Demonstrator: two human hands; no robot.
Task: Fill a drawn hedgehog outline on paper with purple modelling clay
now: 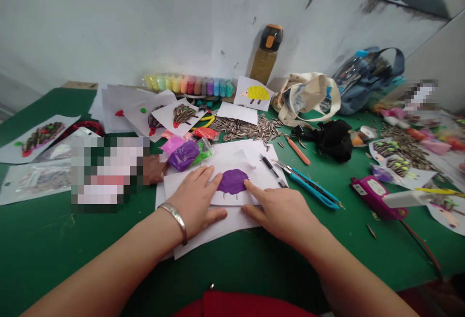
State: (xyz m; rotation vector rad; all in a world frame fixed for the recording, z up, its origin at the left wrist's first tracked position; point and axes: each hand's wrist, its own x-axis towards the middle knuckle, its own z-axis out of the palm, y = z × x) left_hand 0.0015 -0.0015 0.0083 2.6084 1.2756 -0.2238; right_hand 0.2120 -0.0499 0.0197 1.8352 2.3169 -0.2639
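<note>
A flattened purple clay shape (233,182) lies on a white sheet of paper (196,239), with short drawn legs beneath it. My left hand (198,196), wearing a silver bracelet, rests on the paper with fingers stretched out, its index fingertip at the shape's left edge. On the other side my right hand (278,210) has its index fingertip touching the right edge, thumb apart on the paper. Neither hand holds anything. Just above lies a bag of purple clay (183,155). A black pen (269,166) and a blue utility knife (308,185) lie beside my right hand.
Sunflower seeds (241,129) are heaped behind the paper. Clay packets (192,86) line the wall near a bottle (266,55). Hedgehog cards (41,137) lie at left. On the right are a cloth bag (308,99), a coral tool (298,150) and a magenta device (376,196).
</note>
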